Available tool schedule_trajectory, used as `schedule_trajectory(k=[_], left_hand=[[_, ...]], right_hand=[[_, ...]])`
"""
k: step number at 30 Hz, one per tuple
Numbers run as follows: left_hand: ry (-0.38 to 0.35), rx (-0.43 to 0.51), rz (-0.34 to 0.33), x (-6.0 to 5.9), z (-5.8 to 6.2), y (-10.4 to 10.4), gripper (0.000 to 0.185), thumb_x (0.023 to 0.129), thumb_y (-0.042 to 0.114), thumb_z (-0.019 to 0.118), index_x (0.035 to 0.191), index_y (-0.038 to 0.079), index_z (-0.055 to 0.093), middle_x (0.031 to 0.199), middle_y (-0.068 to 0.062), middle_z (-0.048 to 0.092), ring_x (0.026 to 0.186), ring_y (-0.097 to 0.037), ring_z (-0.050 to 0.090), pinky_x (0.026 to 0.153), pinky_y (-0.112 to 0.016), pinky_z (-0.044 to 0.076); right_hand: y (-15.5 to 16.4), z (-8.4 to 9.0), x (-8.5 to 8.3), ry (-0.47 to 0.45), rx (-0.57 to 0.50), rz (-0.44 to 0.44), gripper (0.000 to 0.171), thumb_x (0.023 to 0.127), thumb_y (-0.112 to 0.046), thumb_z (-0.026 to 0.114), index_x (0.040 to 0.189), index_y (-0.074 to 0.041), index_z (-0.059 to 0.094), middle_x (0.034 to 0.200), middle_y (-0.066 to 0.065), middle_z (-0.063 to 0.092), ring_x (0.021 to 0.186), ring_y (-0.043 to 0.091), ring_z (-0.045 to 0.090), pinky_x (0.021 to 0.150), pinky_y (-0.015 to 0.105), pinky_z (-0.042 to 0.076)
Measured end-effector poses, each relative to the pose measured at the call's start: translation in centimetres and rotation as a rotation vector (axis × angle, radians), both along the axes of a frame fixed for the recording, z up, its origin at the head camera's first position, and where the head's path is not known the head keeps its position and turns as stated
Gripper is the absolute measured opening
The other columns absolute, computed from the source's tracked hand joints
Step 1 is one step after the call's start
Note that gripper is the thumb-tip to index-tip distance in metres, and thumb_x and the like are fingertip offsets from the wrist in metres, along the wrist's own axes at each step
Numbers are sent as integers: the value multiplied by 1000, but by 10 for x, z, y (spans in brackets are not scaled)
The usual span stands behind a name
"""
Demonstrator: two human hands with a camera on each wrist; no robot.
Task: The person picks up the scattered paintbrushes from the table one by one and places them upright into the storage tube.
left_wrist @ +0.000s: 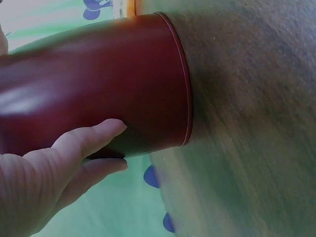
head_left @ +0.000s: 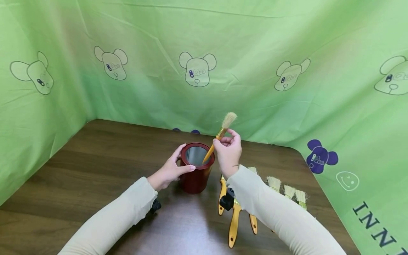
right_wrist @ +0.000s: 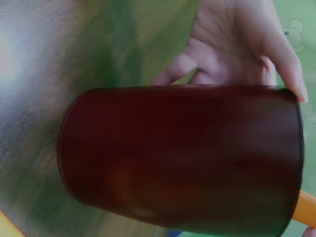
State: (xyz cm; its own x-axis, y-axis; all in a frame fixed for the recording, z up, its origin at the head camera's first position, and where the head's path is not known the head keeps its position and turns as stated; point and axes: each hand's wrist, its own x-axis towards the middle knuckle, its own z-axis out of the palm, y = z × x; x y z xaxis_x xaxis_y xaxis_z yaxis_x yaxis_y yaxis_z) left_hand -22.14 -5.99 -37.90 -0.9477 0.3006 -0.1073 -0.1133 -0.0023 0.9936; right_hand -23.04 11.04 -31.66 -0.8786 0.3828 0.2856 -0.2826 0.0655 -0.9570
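A dark red cylindrical can [head_left: 195,180] with an open top stands upright on the wooden table. My left hand [head_left: 172,169] grips its left side, thumb over the near rim and fingers round the far side; in the left wrist view two fingers [left_wrist: 94,140] lie along the wall. Above the can's right rim, my right hand [head_left: 229,150] pinches a paintbrush [head_left: 213,148] near its metal band. The brush tilts, pale bristles up, and the tip of its orange handle is inside the mouth. The right wrist view shows the can [right_wrist: 182,158] with part of the orange handle [right_wrist: 305,208] beyond its rim.
Several more brushes lie on the table to the right, partly under my right forearm, among them one with an orange handle [head_left: 234,226] and one with pale bristles [head_left: 274,183]. Green printed cloth [head_left: 153,92] walls the table's back and sides.
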Motion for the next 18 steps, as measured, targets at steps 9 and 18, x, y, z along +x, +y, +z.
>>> schedule_trajectory(k=[9, 18], left_hand=[[9, -5, 0, 1, 1, 0, 81, 86, 14, 70, 152, 25, 24, 138, -15, 40, 124, -41, 42, 86, -68, 40], [-3, -18, 20, 3, 5, 0, 84, 85, 13, 71, 153, 23, 23, 142, -14, 41, 128, -39, 40, 86, -68, 40]], right_hand=[[5, -9, 5, -10, 104, 53, 48, 78, 4, 65, 123, 2, 47, 84, 4, 53, 73, 8, 51, 66, 16, 45], [9, -16, 7, 10, 142, 120, 48, 78, 6, 65, 122, 7, 46, 87, 6, 54, 75, 7, 52, 69, 16, 45]])
